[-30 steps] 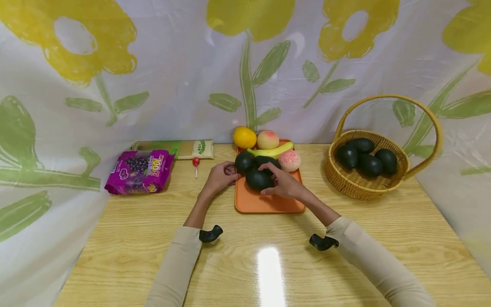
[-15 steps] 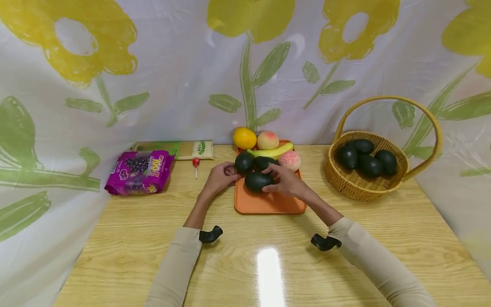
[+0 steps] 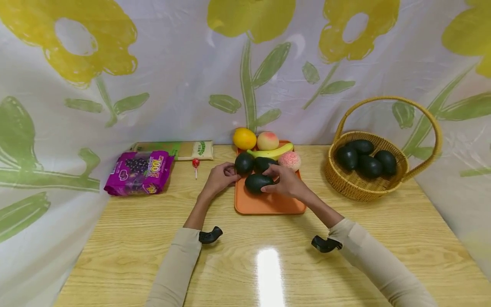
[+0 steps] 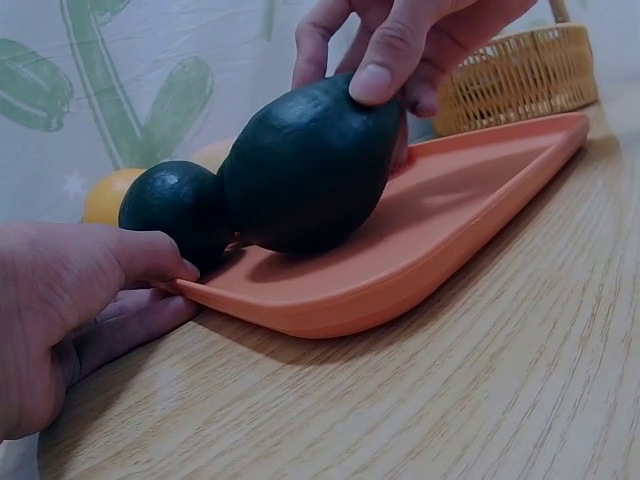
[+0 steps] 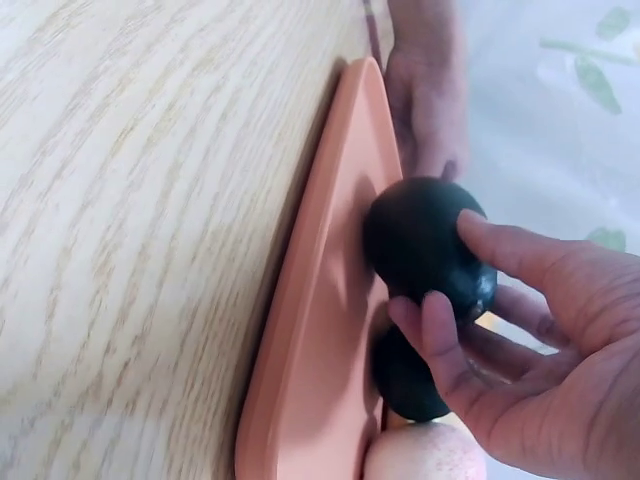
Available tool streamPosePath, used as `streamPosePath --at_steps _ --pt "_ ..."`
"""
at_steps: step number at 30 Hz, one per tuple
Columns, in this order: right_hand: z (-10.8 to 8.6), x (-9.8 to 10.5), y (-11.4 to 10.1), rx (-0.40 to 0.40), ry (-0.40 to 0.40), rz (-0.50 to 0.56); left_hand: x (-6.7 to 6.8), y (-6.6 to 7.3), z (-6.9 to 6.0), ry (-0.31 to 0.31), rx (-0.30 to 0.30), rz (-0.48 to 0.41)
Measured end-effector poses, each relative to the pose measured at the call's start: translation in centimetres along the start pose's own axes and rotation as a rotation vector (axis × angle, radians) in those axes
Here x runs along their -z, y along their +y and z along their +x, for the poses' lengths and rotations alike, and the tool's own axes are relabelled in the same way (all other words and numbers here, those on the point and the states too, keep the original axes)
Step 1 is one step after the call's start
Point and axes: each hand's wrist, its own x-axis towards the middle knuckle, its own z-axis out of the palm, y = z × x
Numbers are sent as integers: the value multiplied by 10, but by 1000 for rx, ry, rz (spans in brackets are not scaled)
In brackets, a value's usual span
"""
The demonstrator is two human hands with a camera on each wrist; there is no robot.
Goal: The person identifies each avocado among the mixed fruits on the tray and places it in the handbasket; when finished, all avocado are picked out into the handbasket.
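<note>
An orange tray (image 3: pixel 270 205) bears fruit on its far part. My right hand (image 3: pixel 285 182) grips a dark green avocado (image 3: pixel 257 183) by its right end, thumb on one side and fingers on the other. Two more avocados lie just behind it, one on the left (image 3: pixel 244 163) and one in the middle (image 3: pixel 264 163). My left hand (image 3: pixel 220 179) pinches the tray's left rim, its thumb on top beside the left avocado in the left wrist view. A banana (image 3: pixel 272 152), a speckled pink peach (image 3: pixel 290 160), another peach (image 3: pixel 268 140) and a yellow lemon (image 3: pixel 244 138) sit behind.
To the right stands a wicker basket (image 3: pixel 347 187) with a tall handle and several avocados inside. On the left lie a purple grape-candy bag (image 3: pixel 140 172), a long flat packet (image 3: pixel 189 149) and a red lollipop (image 3: pixel 196 163). A printed curtain (image 3: pixel 168 85) hangs behind the table.
My right hand has shifted the gripped avocado slightly left, and the avocado has turned to lie more sideways. My left hand has stayed at the tray's rim.
</note>
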Motion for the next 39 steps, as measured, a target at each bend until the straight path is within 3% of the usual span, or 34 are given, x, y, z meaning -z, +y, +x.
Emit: streamPosePath --at_steps 12,17,21,27,39 --pt "-10 13 -10 -68 42 30 0 -3 0 -14 -3 -18" --pt "-14 27 -18 -125 49 164 1 -3 0 -14 1 -31" --pt "-18 41 -21 -127 86 232 2 -3 -1 -4 3 -30" --pt "-26 65 -22 -125 148 226 1 -4 1 -1 -1 -17" --pt "-57 119 -25 -200 291 126 0 -2 1 -1 4 -18"
